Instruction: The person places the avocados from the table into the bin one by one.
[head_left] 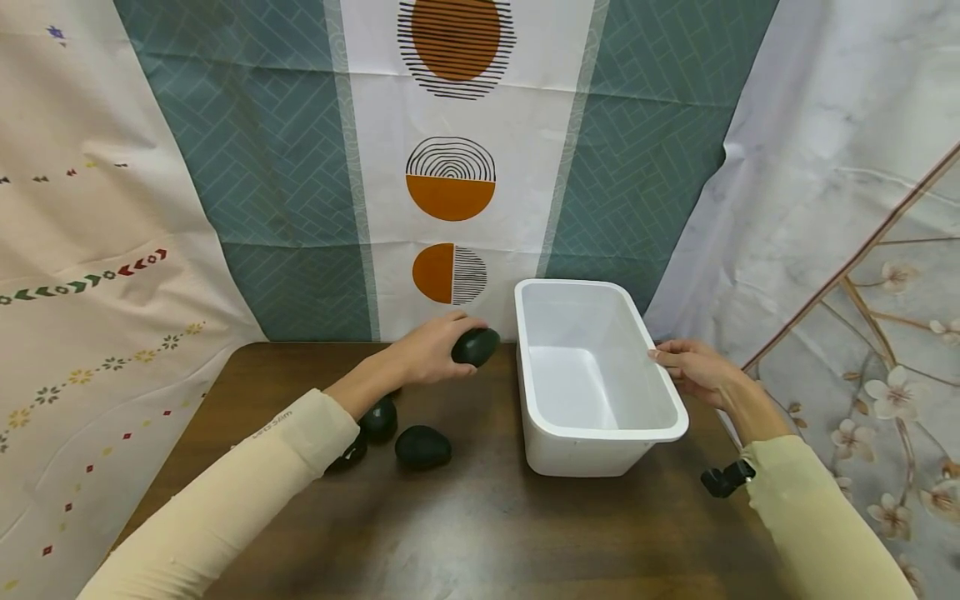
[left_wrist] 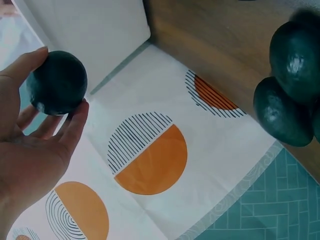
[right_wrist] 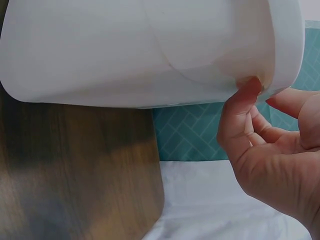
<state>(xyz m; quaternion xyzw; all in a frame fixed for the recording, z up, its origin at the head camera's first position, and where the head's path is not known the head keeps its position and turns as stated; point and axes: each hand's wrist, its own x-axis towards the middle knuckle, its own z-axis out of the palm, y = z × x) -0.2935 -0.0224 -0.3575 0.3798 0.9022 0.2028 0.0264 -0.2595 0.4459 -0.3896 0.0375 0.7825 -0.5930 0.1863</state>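
under the left hand (head_left: 431, 350), brown table (head_left: 465, 542). between that hand and the right hand (head_left: 701, 372), white tub (head_left: 581, 454) upright on table. right hand pinches tub's right rim, grip narrow. left hand curled round a dark green avocado (head_left: 476, 347), raised just left of tub. below and left of that grip, loose avocados (head_left: 423, 447) on table, some partly hidden.

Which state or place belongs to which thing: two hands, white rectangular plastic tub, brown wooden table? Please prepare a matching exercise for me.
1. Left hand
2. Right hand
3. White rectangular plastic tub
4. Brown wooden table

A. stands with nothing inside
B. grips the tub's rim
C. lies beneath the tub
D. holds a dark green oval fruit

Pairs: 1-D; 2-B; 3-A; 4-C
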